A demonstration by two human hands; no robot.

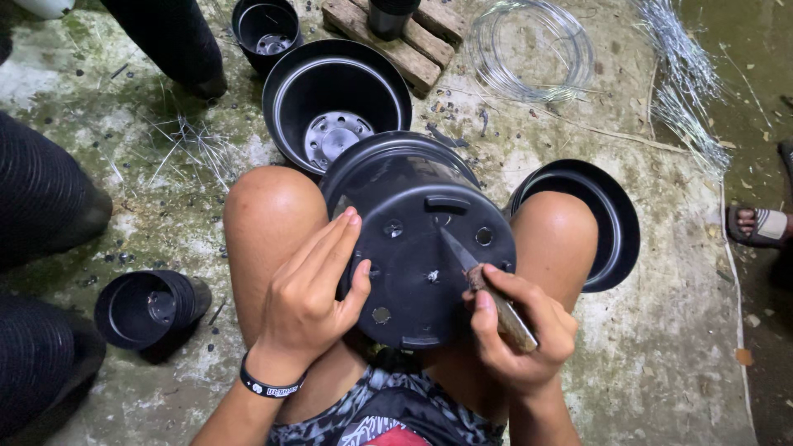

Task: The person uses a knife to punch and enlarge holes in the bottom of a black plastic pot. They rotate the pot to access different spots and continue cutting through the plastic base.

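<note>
Head view, looking down. Black plastic pot [417, 239] lying on its side between two bare knees, base turned up toward the camera; several round holes visible in the base.

Left hand [310, 289] pressed flat against the left edge of the pot's base, fingers extended and touching the plastic, thumb on the base near a hole; steadying rather than clenched. Black wristband [268, 385] just below that hand.

Right hand [516, 330] at the lower right of the pot's base, closed around the wooden handle of a knife [479, 277]; blade angled up and left, tip touching the base near its middle, between two holes.

Above the pot, touching or just behind its rim: larger black pot [334, 103], upright and open, with a pale perforated disc at the bottom. Farther above and left of it: small black pot [266, 29]. Above the held pot, at the top edge: wooden pallet block [396, 37] with a dark cylinder on it. Upper right of the pot: coil of clear tubing [529, 49]; beyond it, a bundle of thin wire [686, 83].

Right of the pot, behind the right knee: another black pot [615, 223], partly hidden. Lower left, well apart: stack of small black pots [149, 312] on its side on the stained concrete floor [661, 330]. Far right: another person's sandalled foot [760, 225].
</note>
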